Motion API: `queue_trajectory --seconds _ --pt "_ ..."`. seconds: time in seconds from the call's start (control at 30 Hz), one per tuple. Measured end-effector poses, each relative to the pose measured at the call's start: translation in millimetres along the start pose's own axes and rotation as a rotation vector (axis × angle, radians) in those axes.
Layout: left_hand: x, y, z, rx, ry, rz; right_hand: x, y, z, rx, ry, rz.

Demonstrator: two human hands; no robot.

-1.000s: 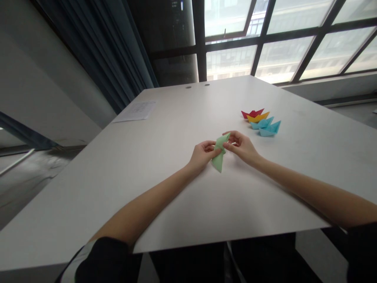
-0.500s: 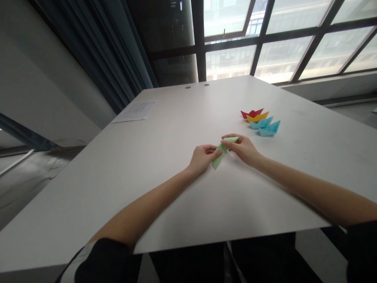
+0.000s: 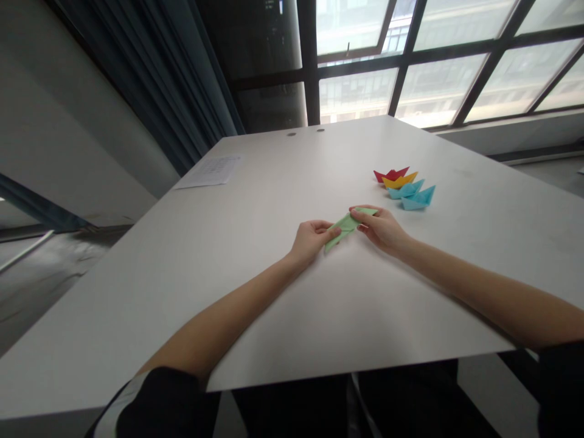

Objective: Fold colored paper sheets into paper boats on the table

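Note:
A folded light green paper is stretched slantwise between my hands, a little above the white table. My left hand pinches its lower left end between thumb and fingers. At the upper right end, my right hand grips the paper with the thumb on top. Beyond my right hand stand folded paper boats in a close row: a red one, a yellow one and two light blue ones, the nearer closest to that hand.
A printed white sheet lies at the table's far left edge. Two small round dark fittings are set in the far end of the table. Behind are a dark blue curtain and framed windows. The near table edge runs in front of my body.
The green paper has been drawn out longer and flatter between my hands. My right hand has shifted slightly right, and my left hand slightly left and up.

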State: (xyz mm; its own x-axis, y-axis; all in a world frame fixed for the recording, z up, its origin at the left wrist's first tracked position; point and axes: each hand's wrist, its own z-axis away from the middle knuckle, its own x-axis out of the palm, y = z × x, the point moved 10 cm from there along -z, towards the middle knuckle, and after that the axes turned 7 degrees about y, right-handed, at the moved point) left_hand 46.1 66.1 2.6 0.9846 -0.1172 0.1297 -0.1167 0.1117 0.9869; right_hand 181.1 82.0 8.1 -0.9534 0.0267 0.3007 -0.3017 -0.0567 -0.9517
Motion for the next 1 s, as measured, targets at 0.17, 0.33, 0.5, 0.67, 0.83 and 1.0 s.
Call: queue_trajectory --seconds 0.17,0.33,0.5,0.67,0.83,1.0 --pt "-3.3 1 -1 0.007 0.026 -0.056 1 0 1 0.003 0.001 0.003" --pt "-5.0 4 -2 0.093 0.019 -0.122 7 5 4 0.011 0.002 0.039" --pt "-2.4 8 -2 0.124 -0.003 -0.136 10 7 6 0.021 -0.008 0.051" --pt "1.3 18 0 0.178 -0.023 -0.219 12 1 8 -0.008 -0.024 0.085" --pt "5.7 22 1 0.248 -0.069 -0.298 15 -4 11 -0.041 -0.024 0.083" --pt "7.3 30 5 0.349 -0.085 -0.4 14 0 9 -0.023 -0.017 0.075"
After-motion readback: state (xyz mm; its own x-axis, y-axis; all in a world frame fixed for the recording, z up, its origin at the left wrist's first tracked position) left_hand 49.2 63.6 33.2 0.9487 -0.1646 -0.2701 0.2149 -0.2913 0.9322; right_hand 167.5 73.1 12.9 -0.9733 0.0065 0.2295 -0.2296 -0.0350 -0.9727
